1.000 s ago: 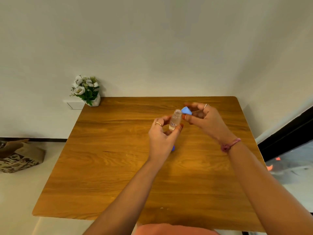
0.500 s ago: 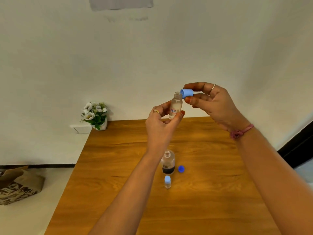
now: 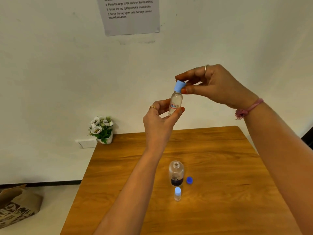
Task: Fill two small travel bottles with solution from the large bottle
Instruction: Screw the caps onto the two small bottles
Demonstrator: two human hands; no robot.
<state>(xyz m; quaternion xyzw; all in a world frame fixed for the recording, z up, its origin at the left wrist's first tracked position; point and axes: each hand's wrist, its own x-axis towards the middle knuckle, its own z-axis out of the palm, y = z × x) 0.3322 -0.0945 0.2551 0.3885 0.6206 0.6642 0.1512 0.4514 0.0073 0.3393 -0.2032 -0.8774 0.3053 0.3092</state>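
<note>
My left hand (image 3: 160,118) holds a small clear travel bottle (image 3: 176,103) upright, raised well above the table. My right hand (image 3: 211,84) pinches a light blue cap (image 3: 179,86) that sits on the bottle's neck. On the wooden table (image 3: 220,192) below stands the large clear bottle (image 3: 176,173) with a dark label and an open mouth. Its dark blue cap (image 3: 189,180) lies just to its right. A second small travel bottle (image 3: 177,194) with a light blue cap stands in front of the large bottle.
A small pot of white flowers (image 3: 101,129) stands at the table's far left corner beside a wall socket (image 3: 86,143). A printed sheet (image 3: 130,14) hangs on the wall. A patterned bag (image 3: 17,206) lies on the floor at left.
Both hands rose with the travel bottle and the view tilted up. The light blue cap, held beside the bottle's mouth before, now sits on its neck.
</note>
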